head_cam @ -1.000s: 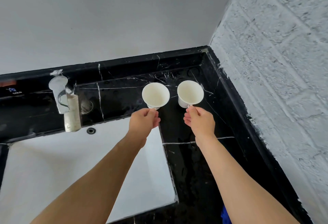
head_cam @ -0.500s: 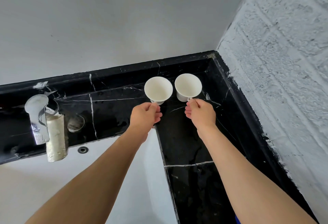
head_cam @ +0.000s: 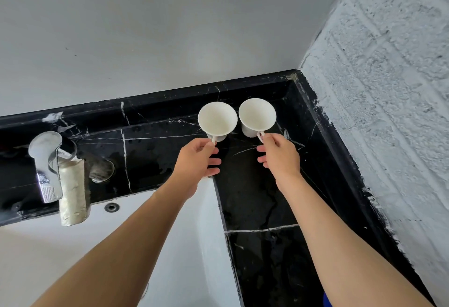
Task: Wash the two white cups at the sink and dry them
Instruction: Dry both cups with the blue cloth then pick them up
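Black marble counter (head_cam: 262, 199) bears two empty cups: left hand (head_cam: 196, 161) pinches left cup (head_cam: 217, 119)'s handle, right hand (head_cam: 279, 156) right cup (head_cam: 257, 116)'s.

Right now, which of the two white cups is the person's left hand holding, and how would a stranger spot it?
Find the black marble counter in the corner where the smooth grey wall meets the rough white brick wall. Two white handled cups stand side by side there. The left hand pinches the handle of the left white cup, the one farther from the brick wall and nearer the chrome tap.
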